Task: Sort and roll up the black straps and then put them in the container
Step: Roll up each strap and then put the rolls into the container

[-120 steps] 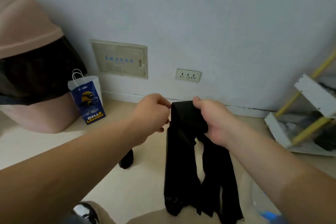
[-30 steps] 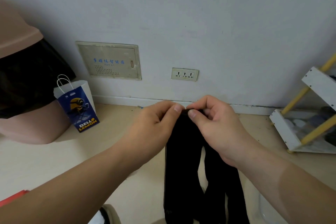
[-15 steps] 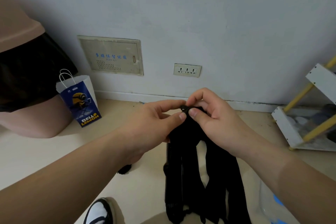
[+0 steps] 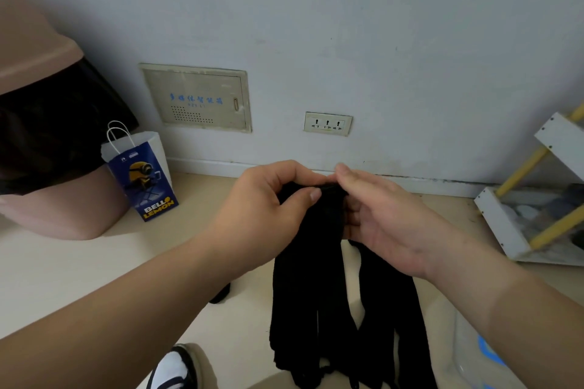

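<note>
Now, nearest your feet, one white-toed shoe (image 4: 172, 369) edges into view, and one clear container (image 4: 467, 360) with a blue patch sits on the floor at lower right, with nothing black visible inside it. The black straps (image 4: 309, 294) hang between them in two long bundles, their ends dropping out of view. How many single straps make up each bundle cannot be told.

Your two hands meet at the top. The left hand (image 4: 268, 205) grips the upper end with its thumb pressed flat on the fabric. The right hand (image 4: 388, 224) pinches the same top edge, fingers tucked behind. You appear to be starting the roll. Square the edges first, keep the first turn tight under the left thumb, and let the hanging weight hold the lengths straight. Separate the two bundles if they twist together.

Beyond the left forearm, one small dark lump (image 4: 221, 294) lies on the floor, possibly a strap already rolled. Farther back stand one paper bag (image 4: 142, 174), one pink bin (image 4: 63, 215) with a black liner and one white shelf rack (image 4: 502, 221). On the wall are one panel (image 4: 196, 98) and one socket plate (image 4: 327, 123).
</note>
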`<state>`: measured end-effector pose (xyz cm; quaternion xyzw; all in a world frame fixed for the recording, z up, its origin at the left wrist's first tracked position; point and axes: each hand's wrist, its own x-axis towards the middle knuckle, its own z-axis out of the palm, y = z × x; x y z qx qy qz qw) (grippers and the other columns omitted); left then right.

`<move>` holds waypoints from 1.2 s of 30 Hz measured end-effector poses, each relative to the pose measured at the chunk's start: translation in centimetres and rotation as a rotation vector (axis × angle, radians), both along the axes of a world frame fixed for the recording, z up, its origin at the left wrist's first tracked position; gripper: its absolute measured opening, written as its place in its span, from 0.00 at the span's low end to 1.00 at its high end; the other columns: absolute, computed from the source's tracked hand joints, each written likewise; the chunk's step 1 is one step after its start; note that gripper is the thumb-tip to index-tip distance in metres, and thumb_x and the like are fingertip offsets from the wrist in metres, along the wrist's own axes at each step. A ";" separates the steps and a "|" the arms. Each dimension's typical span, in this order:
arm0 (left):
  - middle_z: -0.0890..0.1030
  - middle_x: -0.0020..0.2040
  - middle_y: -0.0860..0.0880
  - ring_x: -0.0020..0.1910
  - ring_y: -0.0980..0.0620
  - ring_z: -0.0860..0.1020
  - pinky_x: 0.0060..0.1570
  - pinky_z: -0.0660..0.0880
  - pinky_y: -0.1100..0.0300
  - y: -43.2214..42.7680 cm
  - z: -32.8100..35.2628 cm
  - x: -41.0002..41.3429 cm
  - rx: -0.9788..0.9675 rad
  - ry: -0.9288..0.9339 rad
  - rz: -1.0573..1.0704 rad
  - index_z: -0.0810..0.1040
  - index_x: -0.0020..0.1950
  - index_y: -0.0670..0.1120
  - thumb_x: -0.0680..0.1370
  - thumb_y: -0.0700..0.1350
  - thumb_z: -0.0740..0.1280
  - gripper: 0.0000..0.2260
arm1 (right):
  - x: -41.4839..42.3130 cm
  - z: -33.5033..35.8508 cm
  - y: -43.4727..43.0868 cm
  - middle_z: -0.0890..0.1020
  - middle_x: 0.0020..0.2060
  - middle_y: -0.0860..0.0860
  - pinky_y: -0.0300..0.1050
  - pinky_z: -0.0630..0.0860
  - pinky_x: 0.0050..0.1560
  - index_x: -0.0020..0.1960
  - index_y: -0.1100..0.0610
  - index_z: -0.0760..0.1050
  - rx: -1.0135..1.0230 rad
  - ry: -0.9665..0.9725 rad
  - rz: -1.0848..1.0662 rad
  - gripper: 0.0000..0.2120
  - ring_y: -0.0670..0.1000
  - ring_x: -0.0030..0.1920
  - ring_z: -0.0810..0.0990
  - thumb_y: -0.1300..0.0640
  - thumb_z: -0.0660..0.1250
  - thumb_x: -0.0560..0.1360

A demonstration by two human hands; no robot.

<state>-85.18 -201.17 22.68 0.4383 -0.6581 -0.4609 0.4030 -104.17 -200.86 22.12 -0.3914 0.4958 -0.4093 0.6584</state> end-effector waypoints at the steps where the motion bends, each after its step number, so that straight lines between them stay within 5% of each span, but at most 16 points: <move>1: 0.88 0.46 0.59 0.48 0.62 0.86 0.50 0.78 0.71 0.0 -0.1 0.1 -0.063 -0.037 0.006 0.87 0.50 0.52 0.82 0.36 0.70 0.11 | -0.1 0.0 0.0 0.85 0.50 0.57 0.48 0.81 0.47 0.65 0.60 0.82 0.012 -0.006 0.043 0.23 0.54 0.46 0.84 0.44 0.68 0.80; 4: 0.86 0.45 0.65 0.47 0.67 0.84 0.49 0.74 0.76 -0.3 -0.4 0.5 -0.301 -0.216 0.045 0.87 0.52 0.53 0.80 0.37 0.72 0.11 | -0.3 0.0 0.2 0.84 0.47 0.56 0.48 0.81 0.47 0.63 0.63 0.82 -0.001 -0.020 0.105 0.21 0.53 0.46 0.83 0.48 0.67 0.79; 6: 0.86 0.46 0.66 0.48 0.66 0.83 0.49 0.74 0.75 -0.4 -0.6 0.6 -0.381 -0.280 0.065 0.86 0.56 0.54 0.80 0.38 0.72 0.11 | -0.2 -0.3 0.3 0.84 0.44 0.54 0.46 0.80 0.46 0.54 0.60 0.83 -0.082 0.031 0.061 0.11 0.52 0.44 0.82 0.54 0.66 0.83; 9: 0.86 0.48 0.59 0.49 0.59 0.85 0.51 0.79 0.65 -0.6 -0.9 0.7 -0.293 -0.274 0.069 0.81 0.65 0.57 0.81 0.42 0.72 0.15 | 0.4 -0.7 0.5 0.85 0.40 0.50 0.41 0.78 0.44 0.48 0.55 0.80 -0.213 0.121 -0.056 0.07 0.48 0.41 0.82 0.61 0.66 0.84; 12: 0.88 0.47 0.56 0.48 0.61 0.86 0.50 0.79 0.67 -0.5 -0.9 0.3 -0.156 -0.157 0.074 0.83 0.59 0.52 0.80 0.38 0.73 0.11 | 0.6 -0.9 0.5 0.87 0.40 0.48 0.40 0.78 0.47 0.47 0.50 0.81 -0.342 0.244 -0.096 0.12 0.46 0.43 0.84 0.64 0.67 0.84; 17: 0.88 0.44 0.48 0.41 0.56 0.85 0.44 0.80 0.66 0.0 -0.5 -0.5 0.117 0.086 0.062 0.81 0.51 0.46 0.81 0.34 0.71 0.07 | 0.6 -1.0 0.5 0.87 0.43 0.51 0.54 0.82 0.56 0.49 0.45 0.80 -0.521 0.479 -0.096 0.14 0.52 0.48 0.86 0.64 0.68 0.82; 22: 0.85 0.37 0.52 0.35 0.56 0.80 0.37 0.76 0.66 -0.1 -0.3 -0.7 0.010 0.055 0.094 0.80 0.48 0.45 0.81 0.33 0.69 0.08 | 0.6 -0.3 0.6 0.88 0.47 0.55 0.55 0.80 0.54 0.51 0.51 0.83 -0.444 0.339 -0.073 0.05 0.55 0.48 0.85 0.56 0.69 0.84; 25: 0.85 0.40 0.48 0.36 0.47 0.80 0.38 0.77 0.57 0.1 -0.6 -0.5 -0.176 -0.037 0.081 0.81 0.48 0.43 0.80 0.32 0.69 0.07 | 0.5 0.1 0.7 0.84 0.46 0.57 0.54 0.77 0.50 0.53 0.56 0.83 -0.256 0.174 -0.043 0.12 0.53 0.45 0.82 0.48 0.67 0.84; 30: 0.83 0.39 0.48 0.39 0.51 0.79 0.39 0.76 0.57 -0.2 -0.6 0.2 -0.523 -0.213 0.101 0.83 0.48 0.41 0.78 0.34 0.69 0.04 | 0.7 0.3 1.0 0.86 0.46 0.60 0.50 0.80 0.49 0.53 0.54 0.82 -0.273 0.037 -0.030 0.05 0.56 0.45 0.84 0.60 0.68 0.83; 36: 0.86 0.40 0.52 0.39 0.48 0.84 0.39 0.81 0.58 0.3 -0.5 -0.2 -0.344 -0.070 0.129 0.86 0.47 0.48 0.79 0.36 0.73 0.07 | 0.6 0.6 1.2 0.87 0.39 0.53 0.44 0.83 0.45 0.49 0.52 0.82 -0.445 0.186 -0.060 0.07 0.50 0.40 0.85 0.64 0.72 0.80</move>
